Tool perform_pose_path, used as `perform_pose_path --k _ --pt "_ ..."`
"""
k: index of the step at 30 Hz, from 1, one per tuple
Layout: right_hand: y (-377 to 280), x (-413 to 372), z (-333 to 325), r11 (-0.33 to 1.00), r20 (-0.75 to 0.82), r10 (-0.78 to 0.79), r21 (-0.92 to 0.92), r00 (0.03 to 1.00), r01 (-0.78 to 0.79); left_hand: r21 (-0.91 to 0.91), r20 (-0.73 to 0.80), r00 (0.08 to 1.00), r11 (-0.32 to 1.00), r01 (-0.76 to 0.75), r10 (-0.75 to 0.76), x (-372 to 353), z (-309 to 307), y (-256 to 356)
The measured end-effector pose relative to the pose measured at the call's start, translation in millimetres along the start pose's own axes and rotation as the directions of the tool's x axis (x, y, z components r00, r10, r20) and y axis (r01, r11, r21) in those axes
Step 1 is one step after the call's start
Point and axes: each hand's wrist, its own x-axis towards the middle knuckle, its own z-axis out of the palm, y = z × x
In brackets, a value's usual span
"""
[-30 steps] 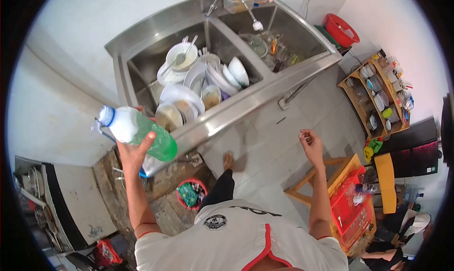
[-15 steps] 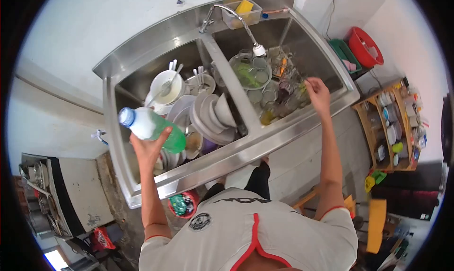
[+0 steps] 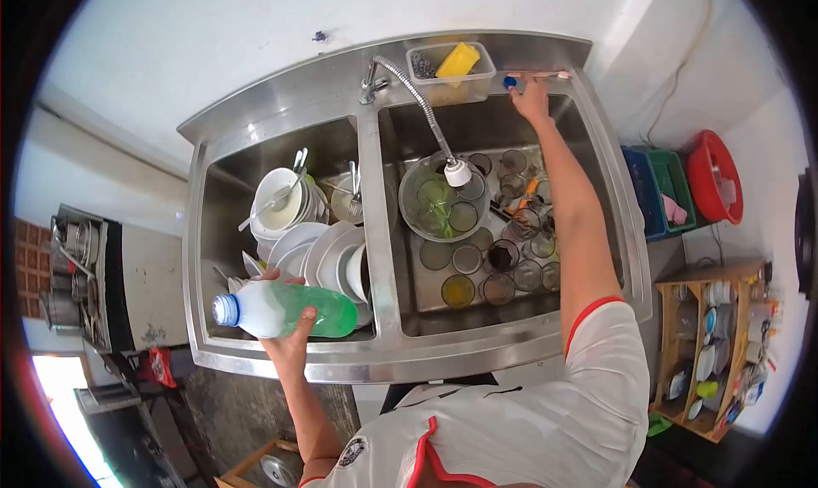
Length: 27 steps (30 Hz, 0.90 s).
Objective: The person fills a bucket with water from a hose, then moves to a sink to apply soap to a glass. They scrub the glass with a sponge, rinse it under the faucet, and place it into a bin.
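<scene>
My left hand (image 3: 290, 345) grips a green plastic bottle (image 3: 317, 311) with an uncapped-looking pale blue neck, tilted sideways over the front of the left basin. Stacked bowls (image 3: 279, 200) and plates (image 3: 298, 241) with spoons fill that basin. At the back right ledge, my right hand (image 3: 532, 100) has its fingers closed at a small blue cap (image 3: 509, 83). Below my right arm, several glasses (image 3: 515, 273) and a bowl with green matter (image 3: 416, 200) sit in the right basin.
The faucet's flexible hose (image 3: 422, 104) arches over the right basin. A clear container (image 3: 477, 87) with a yellow sponge (image 3: 460, 60) stands on the back ledge. At right are a red basin (image 3: 704, 166), a green crate (image 3: 666, 174) and a wooden shelf (image 3: 682, 352).
My right hand has moved from the front right of the right basin to the blue cap at the back ledge. My left hand still holds the bottle, now more level.
</scene>
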Motion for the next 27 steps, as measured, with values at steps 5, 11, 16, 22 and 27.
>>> perform_pose_path --k 5,11,16,22,27 --pt "11.7 34.0 27.6 0.95 0.319 -0.151 -0.215 0.936 0.227 0.008 0.071 0.996 0.998 0.062 -0.062 -10.7 38.1 0.2" --pt "20.4 42.3 49.4 0.951 0.262 -0.225 -0.152 0.939 0.27 0.008 0.17 0.985 0.999 0.041 -0.042 -21.4 77.9 -9.7" --pt "-36.4 13.9 -18.1 0.821 0.16 0.065 0.553 0.985 -0.144 -0.002 0.201 0.979 1.0 -0.022 0.022 -19.4 114.3 -17.2" --pt "-167.6 -124.6 -178.9 0.265 0.506 -0.166 0.85 0.847 -0.456 0.172 0.271 0.958 0.975 -0.143 0.092 -10.7 159.5 -41.1" --pt "-196.1 -182.9 -221.2 0.386 0.337 -0.39 0.905 0.857 -0.18 0.195 0.281 0.945 0.955 -0.225 0.166 -11.1 184.1 -53.6"
